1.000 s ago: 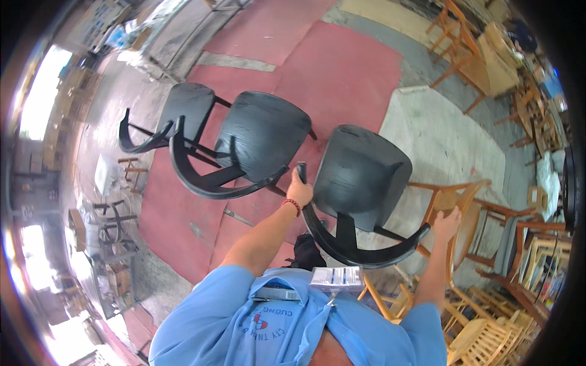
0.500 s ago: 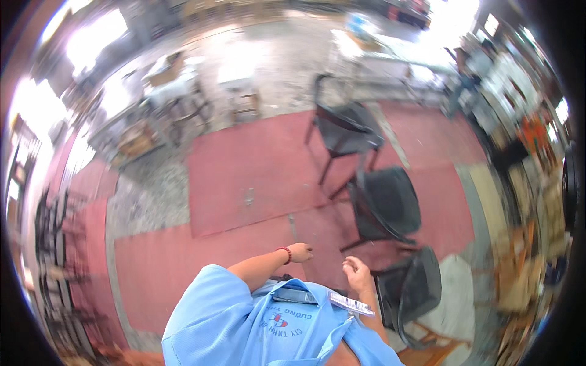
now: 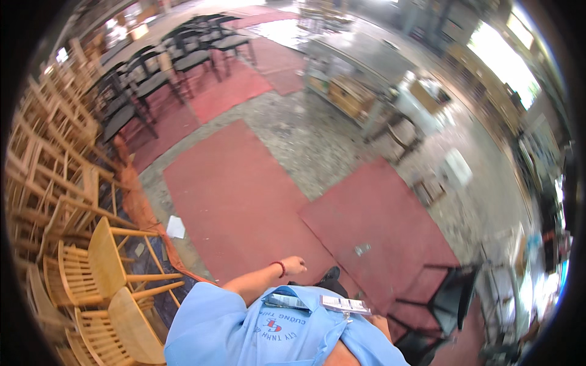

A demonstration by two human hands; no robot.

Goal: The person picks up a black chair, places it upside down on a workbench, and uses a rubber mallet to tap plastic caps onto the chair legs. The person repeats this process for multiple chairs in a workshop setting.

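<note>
My left hand [image 3: 295, 266], a red bead bracelet at its wrist, hangs in front of me over a red floor mat [image 3: 235, 201]. Its fingers are loosely curled, with nothing seen in them. Low at my right side is my right hand [image 3: 379, 321], partly cut off by my blue shirt [image 3: 244, 335]; its fingers cannot be made out. Nearest to it are black chairs [image 3: 455, 299] with dark seats, apart from the hand. One dark shoe [image 3: 331, 276] shows below my left hand.
Light wooden chairs [image 3: 107, 262] and stacked chair frames [image 3: 55, 158] crowd the left side. Rows of black chairs [image 3: 152, 82] stand far left. A workbench [image 3: 366, 58] with a brown box [image 3: 351, 96] on its shelf is ahead. A white-topped stool [image 3: 456, 166] stands right.
My view has swung to the left, bringing the wooden chairs in and shifting the black chairs to the lower right. My right hand has dropped to my side.
</note>
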